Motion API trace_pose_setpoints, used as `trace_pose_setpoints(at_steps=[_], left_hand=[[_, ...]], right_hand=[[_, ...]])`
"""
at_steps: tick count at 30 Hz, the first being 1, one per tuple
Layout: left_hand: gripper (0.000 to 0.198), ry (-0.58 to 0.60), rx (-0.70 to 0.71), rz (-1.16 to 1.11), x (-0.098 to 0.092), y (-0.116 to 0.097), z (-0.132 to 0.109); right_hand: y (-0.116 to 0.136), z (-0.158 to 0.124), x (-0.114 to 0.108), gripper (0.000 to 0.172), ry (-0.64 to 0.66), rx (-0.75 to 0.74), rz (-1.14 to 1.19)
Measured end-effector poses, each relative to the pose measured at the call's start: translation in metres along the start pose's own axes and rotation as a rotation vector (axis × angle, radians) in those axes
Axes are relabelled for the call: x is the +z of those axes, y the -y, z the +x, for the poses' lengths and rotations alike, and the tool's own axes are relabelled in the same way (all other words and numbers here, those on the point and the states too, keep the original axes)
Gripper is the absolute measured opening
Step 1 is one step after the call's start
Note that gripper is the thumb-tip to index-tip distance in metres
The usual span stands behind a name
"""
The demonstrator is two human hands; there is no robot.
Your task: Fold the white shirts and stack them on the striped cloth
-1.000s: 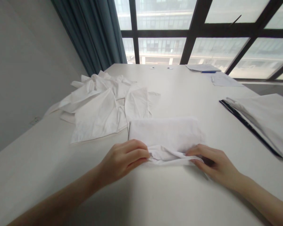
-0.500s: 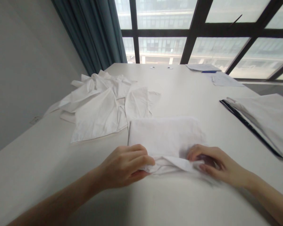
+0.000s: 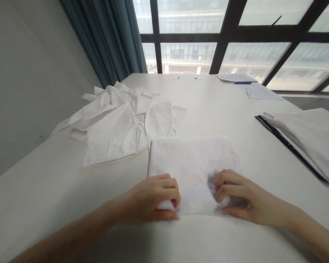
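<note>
A folded white cloth (image 3: 192,164) lies flat on the white table in front of me, its near edge now fairly straight. At its near left corner my left hand (image 3: 159,195) is closed, fingers curled over the top and thumb along the edge. My right hand (image 3: 237,195) grips the near right part, fingertips on top and thumb at the front edge. Some of the fabric beneath both hands is hidden. Just beyond, to the left, is a loose heap of white cloth (image 3: 112,131), crumpled and spread out.
On the right, a stack of folded white fabric (image 3: 312,135) rests on a black-edged flat item (image 3: 290,148). Papers (image 3: 263,92) and a blue pen (image 3: 242,83) lie at the far right of the table (image 3: 208,241). A blue curtain (image 3: 112,40) and windows stand behind.
The bunched near edge of the cloth has been laid down and smoothed toward me. Both hands have come slightly nearer and lower, still at the cloth's near corners.
</note>
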State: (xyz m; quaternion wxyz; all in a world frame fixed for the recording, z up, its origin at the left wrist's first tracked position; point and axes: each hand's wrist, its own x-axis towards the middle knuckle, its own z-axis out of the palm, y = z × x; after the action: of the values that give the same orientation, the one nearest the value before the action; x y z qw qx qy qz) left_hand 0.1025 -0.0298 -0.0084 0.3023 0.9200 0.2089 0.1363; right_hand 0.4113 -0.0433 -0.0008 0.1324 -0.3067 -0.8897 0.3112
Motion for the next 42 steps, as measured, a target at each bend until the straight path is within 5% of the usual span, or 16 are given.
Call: trace_pose_setpoints(at_steps=[8,11,17,27,31,37,42], left_hand=[[0.008,-0.044,-0.017,0.109,0.005,-0.002,-0.002],[0.031,0.001,0.030,0.252,0.008,-0.001,-0.003],[0.045,0.122,0.052,0.378,0.010,0.000,-0.004],[0.046,0.177,0.030,0.295,0.001,-0.004,-0.004],[0.043,0.199,0.020,0.295,0.000,-0.005,-0.003],[0.047,0.137,0.078,0.263,0.004,-0.003,-0.004],[0.026,0.067,0.121,0.249,0.007,-0.002,-0.006]], right_hand=[[-0.010,0.002,0.002,0.018,-0.037,0.026,0.134],[-0.015,0.002,0.005,0.017,-0.126,0.085,0.175],[-0.021,0.002,0.009,0.023,-0.201,0.070,-0.082],[-0.029,-0.001,0.005,0.050,-0.069,0.074,-0.329],[-0.028,-0.001,0.003,0.046,-0.080,0.049,-0.316],[-0.017,0.000,0.006,0.016,-0.080,-0.063,-0.279],[-0.007,0.001,0.012,0.021,0.022,-0.120,-0.305]])
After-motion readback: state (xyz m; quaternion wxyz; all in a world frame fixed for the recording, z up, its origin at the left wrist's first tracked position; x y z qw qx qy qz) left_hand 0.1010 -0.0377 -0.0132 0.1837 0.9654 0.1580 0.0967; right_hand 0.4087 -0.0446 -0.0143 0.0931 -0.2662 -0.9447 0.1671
